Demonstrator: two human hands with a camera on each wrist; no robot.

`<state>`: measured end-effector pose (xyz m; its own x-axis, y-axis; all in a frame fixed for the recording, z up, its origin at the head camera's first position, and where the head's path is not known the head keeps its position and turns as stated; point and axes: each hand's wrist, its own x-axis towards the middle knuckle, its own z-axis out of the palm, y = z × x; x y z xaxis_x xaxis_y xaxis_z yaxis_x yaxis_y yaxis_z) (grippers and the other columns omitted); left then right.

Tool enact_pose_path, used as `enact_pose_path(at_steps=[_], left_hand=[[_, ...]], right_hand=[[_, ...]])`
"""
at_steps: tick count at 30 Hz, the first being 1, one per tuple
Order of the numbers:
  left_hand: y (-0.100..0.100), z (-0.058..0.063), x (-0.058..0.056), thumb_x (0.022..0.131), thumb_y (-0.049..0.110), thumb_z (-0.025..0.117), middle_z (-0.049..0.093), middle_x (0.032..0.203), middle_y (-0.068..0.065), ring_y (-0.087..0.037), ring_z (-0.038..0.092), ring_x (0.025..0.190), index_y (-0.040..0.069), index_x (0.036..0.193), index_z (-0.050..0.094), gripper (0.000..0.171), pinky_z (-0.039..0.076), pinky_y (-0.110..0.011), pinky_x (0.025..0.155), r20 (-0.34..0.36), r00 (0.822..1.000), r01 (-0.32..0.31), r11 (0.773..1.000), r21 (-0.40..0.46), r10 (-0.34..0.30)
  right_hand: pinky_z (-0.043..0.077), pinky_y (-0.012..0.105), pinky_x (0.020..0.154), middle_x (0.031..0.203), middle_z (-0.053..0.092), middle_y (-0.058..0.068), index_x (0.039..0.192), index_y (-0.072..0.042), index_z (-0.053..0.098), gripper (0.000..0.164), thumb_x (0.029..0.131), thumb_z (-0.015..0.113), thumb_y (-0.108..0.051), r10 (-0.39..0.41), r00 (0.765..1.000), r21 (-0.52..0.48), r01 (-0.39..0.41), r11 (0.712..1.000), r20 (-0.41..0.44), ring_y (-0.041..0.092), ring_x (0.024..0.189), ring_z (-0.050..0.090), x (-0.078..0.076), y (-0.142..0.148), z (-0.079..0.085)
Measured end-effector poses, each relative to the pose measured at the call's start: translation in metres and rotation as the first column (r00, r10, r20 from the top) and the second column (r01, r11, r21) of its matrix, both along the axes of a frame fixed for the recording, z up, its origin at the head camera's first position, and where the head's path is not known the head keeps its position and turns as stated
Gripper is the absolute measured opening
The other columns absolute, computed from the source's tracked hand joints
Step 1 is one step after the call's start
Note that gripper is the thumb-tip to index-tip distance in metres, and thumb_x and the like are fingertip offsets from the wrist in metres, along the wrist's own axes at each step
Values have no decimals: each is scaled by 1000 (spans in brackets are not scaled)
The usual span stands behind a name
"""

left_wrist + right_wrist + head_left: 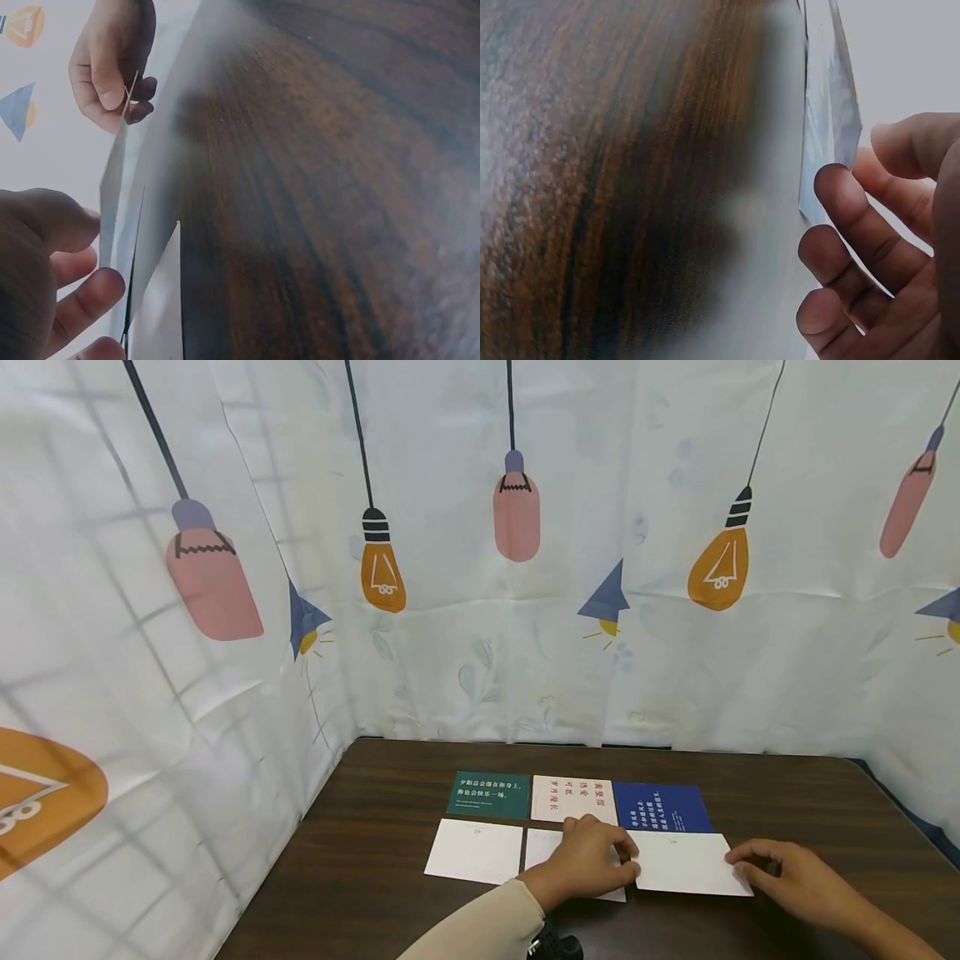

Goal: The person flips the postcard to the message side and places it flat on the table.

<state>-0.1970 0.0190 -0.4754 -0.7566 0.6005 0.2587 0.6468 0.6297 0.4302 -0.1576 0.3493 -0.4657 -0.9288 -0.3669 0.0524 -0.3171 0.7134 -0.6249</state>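
A white postcard [686,864] with a small mark near its top edge is held at its two short sides. My left hand [588,858] pinches its left edge between thumb and fingers. At the right edge, my right hand [795,877] pinches it the same way, thumb [904,146] on one face. The card [114,184] appears edge-on and raised over the tabletop in the left wrist view. Just behind it lies a blue postcard [663,806] with white writing, its lower edge overlapped. Another white postcard [542,843] is partly hidden beneath my left hand.
A green postcard [489,795] and a cream one with red writing [573,797] lie in the back row beside the blue one. A further white postcard [474,850] is at front left. The dark wooden table [360,860] meets a printed curtain [465,677] behind.
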Motion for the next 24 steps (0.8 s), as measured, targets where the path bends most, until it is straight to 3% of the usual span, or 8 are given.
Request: enact_pose_path(at_steps=[7, 13, 24], left_hand=[[0, -2, 0, 88, 38, 77, 60, 84, 30, 1, 41, 87, 32, 100, 78, 14, 26, -35, 80, -6, 1000, -4, 999, -38, 4], [2, -5, 0, 85, 41, 80, 58, 85, 29, 1, 39, 87, 34, 101, 77, 17, 25, -35, 80, -30, 999, -15, 996, -82, 12], [3, 2, 4, 82, 42, 83, 56, 83, 28, -1, 39, 88, 35, 102, 76, 22, 23, -36, 79, -59, 998, -6, 988, -157, -3]], right_hand=[[48, 26, 64, 90, 64, -12, 113, -12, 70, 26, 97, 73, -32, 24, 999, 19, -25, 1000, 22, 1, 76, 55, -1, -2, -4], [47, 26, 66, 88, 60, -9, 111, -12, 69, 30, 93, 76, -36, 20, 999, 46, -21, 999, 36, 0, 78, 53, -1, -2, -5], [46, 25, 68, 87, 58, -9, 106, -15, 67, 30, 89, 80, -36, 15, 1000, 81, -17, 997, 26, 0, 79, 51, 0, -3, -6]])
